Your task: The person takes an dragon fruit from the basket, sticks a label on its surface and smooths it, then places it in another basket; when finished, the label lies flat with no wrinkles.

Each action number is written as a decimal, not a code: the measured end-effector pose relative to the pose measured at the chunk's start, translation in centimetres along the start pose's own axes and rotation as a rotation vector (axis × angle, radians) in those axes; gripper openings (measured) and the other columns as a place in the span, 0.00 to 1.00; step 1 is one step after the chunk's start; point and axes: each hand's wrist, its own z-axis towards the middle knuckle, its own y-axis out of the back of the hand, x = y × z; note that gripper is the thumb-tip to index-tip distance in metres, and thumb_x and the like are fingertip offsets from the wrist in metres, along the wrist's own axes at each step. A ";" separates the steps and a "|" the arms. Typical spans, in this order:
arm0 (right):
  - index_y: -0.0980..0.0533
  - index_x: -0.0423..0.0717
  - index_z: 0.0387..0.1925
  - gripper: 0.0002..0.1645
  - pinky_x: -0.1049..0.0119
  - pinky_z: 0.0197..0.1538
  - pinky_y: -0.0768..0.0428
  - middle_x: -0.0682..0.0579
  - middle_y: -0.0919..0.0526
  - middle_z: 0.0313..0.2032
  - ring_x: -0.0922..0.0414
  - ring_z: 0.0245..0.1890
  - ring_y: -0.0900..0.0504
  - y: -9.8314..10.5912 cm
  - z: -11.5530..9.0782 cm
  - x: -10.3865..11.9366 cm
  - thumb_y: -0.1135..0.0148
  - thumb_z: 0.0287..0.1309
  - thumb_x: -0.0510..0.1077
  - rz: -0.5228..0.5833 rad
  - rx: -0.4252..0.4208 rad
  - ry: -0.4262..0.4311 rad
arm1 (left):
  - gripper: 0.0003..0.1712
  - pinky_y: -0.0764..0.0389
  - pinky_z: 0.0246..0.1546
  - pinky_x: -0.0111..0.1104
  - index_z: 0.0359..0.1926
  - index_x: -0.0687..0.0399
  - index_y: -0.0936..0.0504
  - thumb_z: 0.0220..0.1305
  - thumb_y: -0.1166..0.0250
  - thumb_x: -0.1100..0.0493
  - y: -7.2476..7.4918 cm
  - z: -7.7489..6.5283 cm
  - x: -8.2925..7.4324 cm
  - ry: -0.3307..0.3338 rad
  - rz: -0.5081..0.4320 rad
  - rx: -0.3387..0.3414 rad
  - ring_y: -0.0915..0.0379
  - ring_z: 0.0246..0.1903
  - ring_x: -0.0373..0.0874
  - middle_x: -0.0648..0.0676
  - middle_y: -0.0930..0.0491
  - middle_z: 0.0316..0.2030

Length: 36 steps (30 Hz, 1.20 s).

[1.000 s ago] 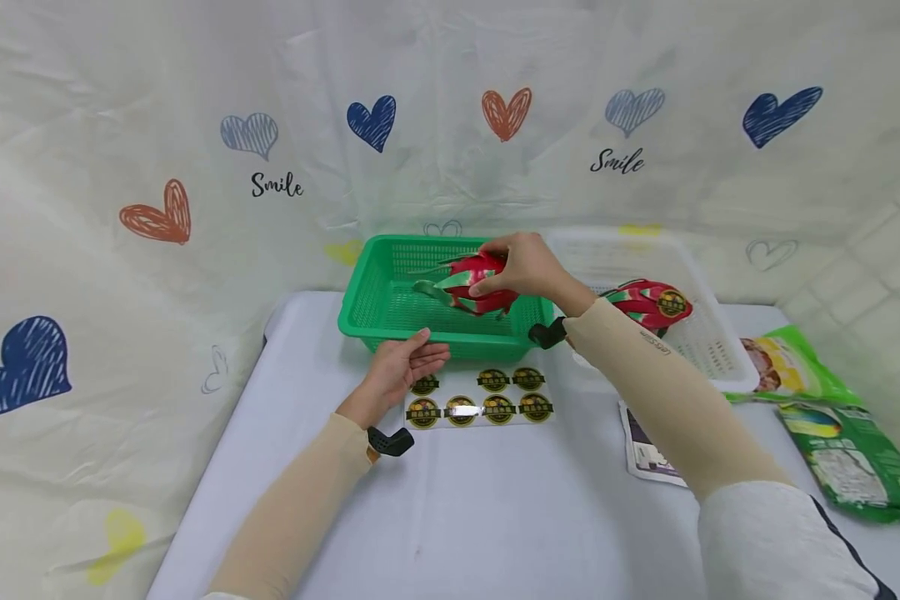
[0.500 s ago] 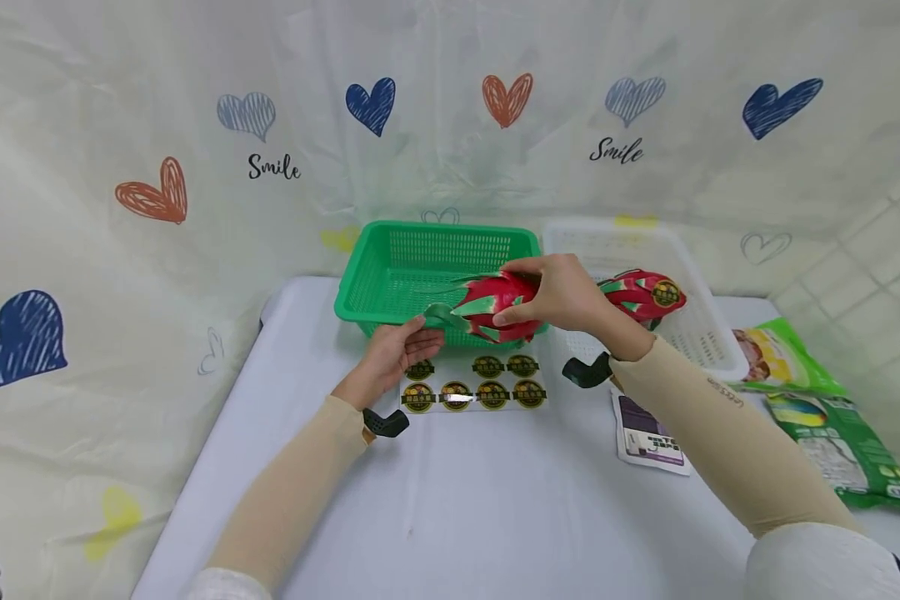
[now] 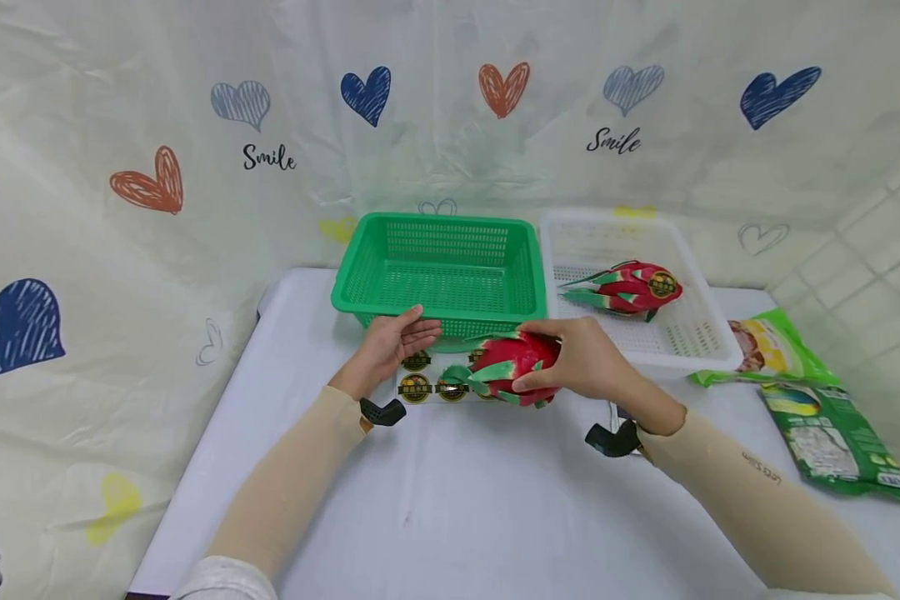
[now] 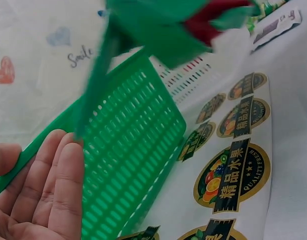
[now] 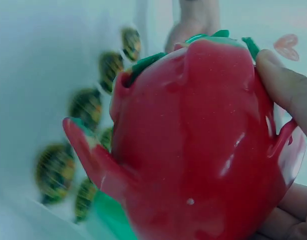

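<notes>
My right hand [image 3: 587, 357] grips a red dragon fruit [image 3: 516, 367] with green scale tips, held above the sticker sheet [image 3: 437, 392] in front of the green basket. Close up in the right wrist view, the dragon fruit [image 5: 188, 140] fills the middle, thumb on one side and fingers on the other. My left hand [image 3: 393, 346] has its fingers extended beside the green basket's front rim and holds nothing. In the left wrist view, the fruit's green leaf tips [image 4: 168, 35] hang beyond the fingers. Round black and gold stickers [image 4: 233, 175] lie on the sheet, some hidden under the fruit.
The green basket [image 3: 438, 218] stands at the back of the table. Beside it, a white basket [image 3: 693, 333] holds another dragon fruit [image 3: 633, 287] bearing a round sticker. Two green packages [image 3: 832, 437] lie at the right. A patterned curtain [image 3: 435, 150] hangs behind.
My right hand has brought the dragon fruit out of the green basket, toward me and slightly right, over the sticker sheet. My left hand has stayed near the basket's front rim.
</notes>
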 end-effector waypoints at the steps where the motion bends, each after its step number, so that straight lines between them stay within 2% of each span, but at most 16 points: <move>1: 0.19 0.47 0.63 0.47 0.63 0.41 0.18 0.46 0.11 0.53 0.51 0.48 0.18 -0.6 -0.6 -0.2 0.14 0.42 0.59 0.005 0.005 -0.008 | 0.24 0.12 0.44 0.30 0.64 0.68 0.23 0.80 0.42 0.54 0.0 0.0 0.0 0.004 -0.002 0.000 0.10 0.38 0.41 0.51 0.08 0.34; 7: 0.18 0.43 0.61 0.47 0.66 0.41 0.17 0.45 0.12 0.53 0.52 0.49 0.18 -3.4 -4.0 -0.7 0.14 0.41 0.61 0.031 0.052 -0.014 | 0.20 0.12 0.47 0.32 0.59 0.65 0.19 0.79 0.40 0.53 0.4 0.1 -0.1 0.013 -0.002 0.012 0.09 0.39 0.43 0.52 0.08 0.35; 13: 0.16 0.43 0.58 0.46 0.69 0.40 0.16 0.47 0.11 0.52 0.55 0.47 0.18 -4.9 -6.2 -0.5 0.13 0.40 0.62 0.042 0.052 -0.008 | 0.16 0.11 0.47 0.32 0.53 0.61 0.17 0.78 0.40 0.52 0.7 0.1 -0.1 0.013 0.001 0.029 0.09 0.39 0.43 0.53 0.08 0.36; 22: 0.16 0.48 0.55 0.43 0.68 0.45 0.14 0.54 0.11 0.50 0.58 0.48 0.17 -5.9 -7.8 0.7 0.12 0.36 0.61 0.027 0.037 0.014 | 0.16 0.12 0.46 0.31 0.53 0.61 0.18 0.79 0.41 0.53 0.9 -0.1 -0.3 0.021 -0.020 0.023 0.09 0.39 0.43 0.52 0.08 0.36; 30: 0.20 0.49 0.60 0.46 0.58 0.50 0.12 0.51 0.18 0.56 0.54 0.56 0.21 -6.4 -8.3 2.1 0.13 0.39 0.60 -0.096 0.062 0.047 | 0.14 0.11 0.44 0.30 0.51 0.59 0.18 0.79 0.41 0.53 0.7 0.1 -0.4 0.012 -0.021 0.036 0.09 0.38 0.43 0.53 0.08 0.34; 33: 0.21 0.50 0.62 0.47 0.58 0.49 0.12 0.51 0.21 0.57 0.53 0.57 0.24 -6.5 -8.5 2.3 0.13 0.40 0.61 -0.116 0.073 0.051 | 0.16 0.11 0.44 0.30 0.51 0.61 0.17 0.78 0.40 0.52 0.6 0.2 -0.2 -0.004 0.032 0.019 0.09 0.37 0.42 0.52 0.09 0.33; 35: 0.22 0.50 0.63 0.48 0.58 0.50 0.12 0.51 0.21 0.57 0.54 0.57 0.24 -6.6 -8.7 2.3 0.14 0.40 0.61 -0.114 0.071 0.053 | 0.21 0.12 0.42 0.29 0.52 0.65 0.16 0.76 0.37 0.49 0.8 0.1 0.0 -0.032 0.128 -0.010 0.11 0.35 0.39 0.50 0.10 0.31; 36: 0.22 0.50 0.63 0.48 0.58 0.50 0.12 0.52 0.22 0.57 0.54 0.58 0.25 -6.6 -8.8 2.3 0.14 0.41 0.62 -0.110 0.070 0.053 | 0.24 0.12 0.41 0.29 0.51 0.66 0.16 0.75 0.36 0.46 1.0 0.1 0.0 -0.057 0.208 -0.035 0.12 0.33 0.38 0.49 0.10 0.30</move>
